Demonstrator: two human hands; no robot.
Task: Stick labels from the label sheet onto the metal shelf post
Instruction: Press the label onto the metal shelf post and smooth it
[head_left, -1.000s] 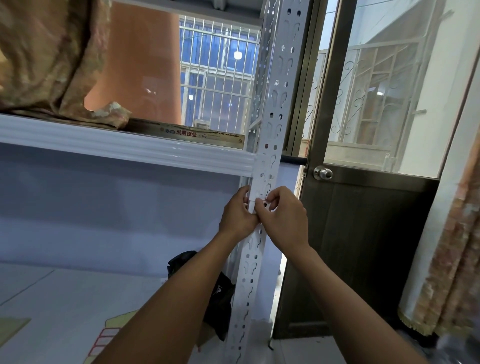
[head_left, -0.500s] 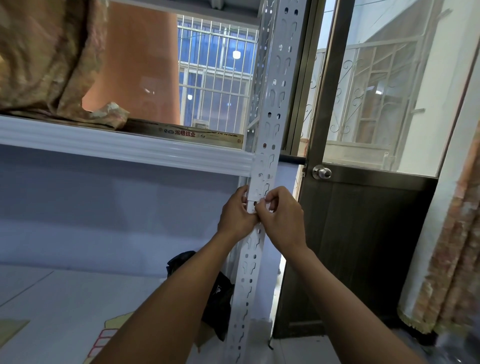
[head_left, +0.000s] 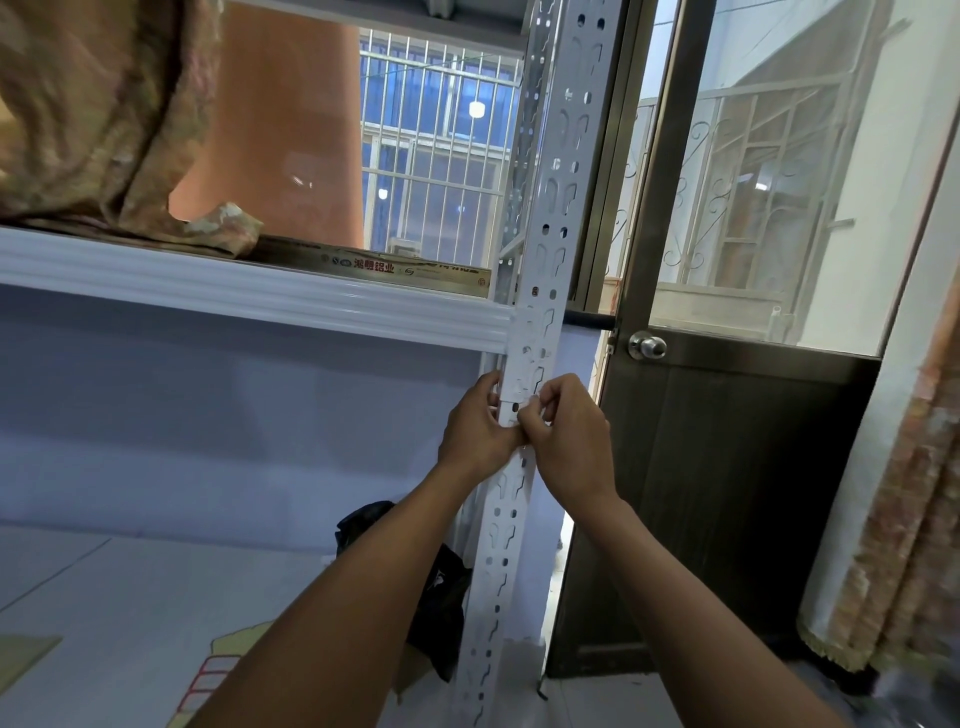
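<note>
A white perforated metal shelf post (head_left: 553, 218) runs from the top of the view down to the floor. Both hands meet on it just below the shelf beam. My left hand (head_left: 478, 426) wraps the post's left edge, thumb on its front face. My right hand (head_left: 566, 431) pinches a small white label (head_left: 525, 404) against the front of the post with thumb and forefinger. White labels (head_left: 527, 338) are stuck on the post just above my hands. A label sheet (head_left: 205, 680) with red-outlined cells lies on the lower shelf at bottom left, partly hidden by my left arm.
The white shelf beam (head_left: 249, 296) joins the post from the left, with patterned cloth (head_left: 93, 109) and a long box (head_left: 395, 267) on top. A dark bag (head_left: 441, 587) lies behind the post. A brown door (head_left: 727, 493) with a knob (head_left: 647, 347) stands right; a curtain (head_left: 909, 519) hangs far right.
Both hands stay at the same spot on the post; the right fingers shift slightly on the label. The view has tilted a little.
</note>
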